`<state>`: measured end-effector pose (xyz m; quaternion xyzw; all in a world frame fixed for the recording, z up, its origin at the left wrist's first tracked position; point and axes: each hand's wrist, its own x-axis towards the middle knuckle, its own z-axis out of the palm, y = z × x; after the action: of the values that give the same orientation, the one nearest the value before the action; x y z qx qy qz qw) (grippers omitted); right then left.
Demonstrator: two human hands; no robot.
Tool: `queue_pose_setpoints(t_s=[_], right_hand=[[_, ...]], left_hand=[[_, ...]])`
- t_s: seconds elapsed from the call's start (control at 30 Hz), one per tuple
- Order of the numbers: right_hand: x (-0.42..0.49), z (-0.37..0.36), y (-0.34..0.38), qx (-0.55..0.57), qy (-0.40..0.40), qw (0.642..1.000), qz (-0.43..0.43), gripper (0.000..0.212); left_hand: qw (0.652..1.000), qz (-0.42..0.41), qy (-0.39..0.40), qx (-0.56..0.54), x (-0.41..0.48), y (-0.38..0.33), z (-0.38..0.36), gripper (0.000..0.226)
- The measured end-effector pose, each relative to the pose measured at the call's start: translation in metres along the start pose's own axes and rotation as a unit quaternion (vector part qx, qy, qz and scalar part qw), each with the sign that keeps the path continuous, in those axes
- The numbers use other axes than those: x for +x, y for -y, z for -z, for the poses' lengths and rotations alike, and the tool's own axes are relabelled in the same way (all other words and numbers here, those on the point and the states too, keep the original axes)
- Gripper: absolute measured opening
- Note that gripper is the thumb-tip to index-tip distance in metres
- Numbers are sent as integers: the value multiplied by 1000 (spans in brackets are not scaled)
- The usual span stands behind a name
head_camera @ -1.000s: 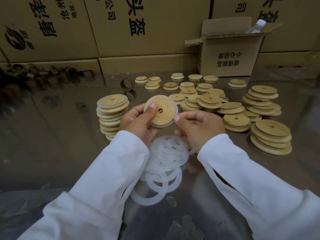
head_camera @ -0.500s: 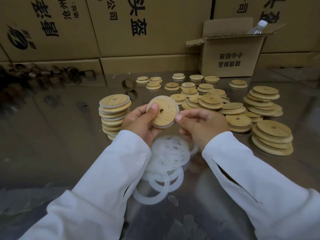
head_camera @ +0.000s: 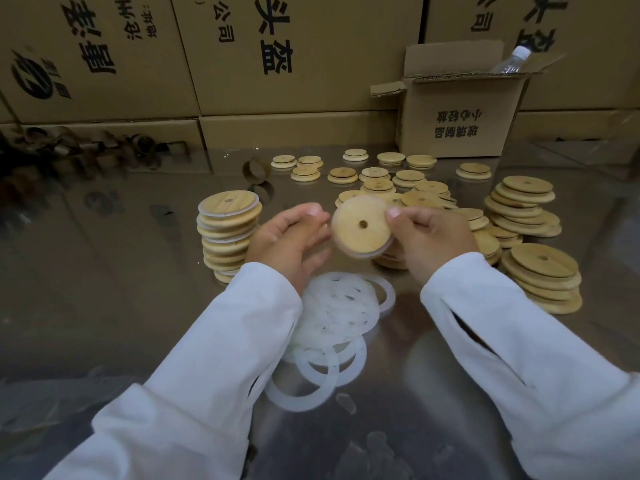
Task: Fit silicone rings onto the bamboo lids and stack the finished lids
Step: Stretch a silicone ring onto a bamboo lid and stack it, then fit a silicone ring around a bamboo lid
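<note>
Head view. The round, pale bamboo lid with a centre hole (head_camera: 362, 227) is held tilted above the reflective metal tabletop (head_camera: 104, 289). A translucent silicone ring (head_camera: 362, 255) shows round its rim. The right hand (head_camera: 433, 240) pinches its right edge. The left hand (head_camera: 287, 240), blurred, is loosely spread just beside its left edge and holds nothing.

The stack of ringed bamboo lids (head_camera: 227, 233) stands at left. Loose white silicone rings (head_camera: 341, 306) lie below the hands.

The small open cardboard box (head_camera: 460, 123) reads, inverted, "玻璃制品" and "小心轻放".
</note>
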<state>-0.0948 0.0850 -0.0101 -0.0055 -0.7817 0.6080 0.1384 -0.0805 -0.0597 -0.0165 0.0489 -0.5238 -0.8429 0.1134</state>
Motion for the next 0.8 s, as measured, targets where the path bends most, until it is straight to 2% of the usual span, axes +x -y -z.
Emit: queue_pose_setpoints(t_s=[0.1, 0.2, 0.3, 0.47, 0.53, 0.63, 0.8], right_hand=[[15, 13, -6, -29, -92, 994, -42, 19], [23, 15, -15, -64, -139, 986, -69, 22], [26, 15, -22, -131, -138, 980, -64, 18], [28, 14, -29, -255, -91, 962, -41, 20], [25, 14, -29, -312, -78, 947, -16, 24], [20, 13, -23, -359, -83, 929, 33, 28], [12, 8, -17, -371, -63, 918, 122, 26]], left_hand=[[995, -64, -77, 23, 4, -4, 2, 8], [982, -128, -89, 107, 4, -3, 3, 16], [975, -139, -74, 155, 4, 0, 2, 24], [949, -146, -47, 276, 9, 10, 2, 29], [920, -137, -55, 363, 14, 12, 3, 30], [847, -119, -59, 515, 30, 7, 3, 39], [767, -57, -41, 638, 68, -1, -10, 54]])
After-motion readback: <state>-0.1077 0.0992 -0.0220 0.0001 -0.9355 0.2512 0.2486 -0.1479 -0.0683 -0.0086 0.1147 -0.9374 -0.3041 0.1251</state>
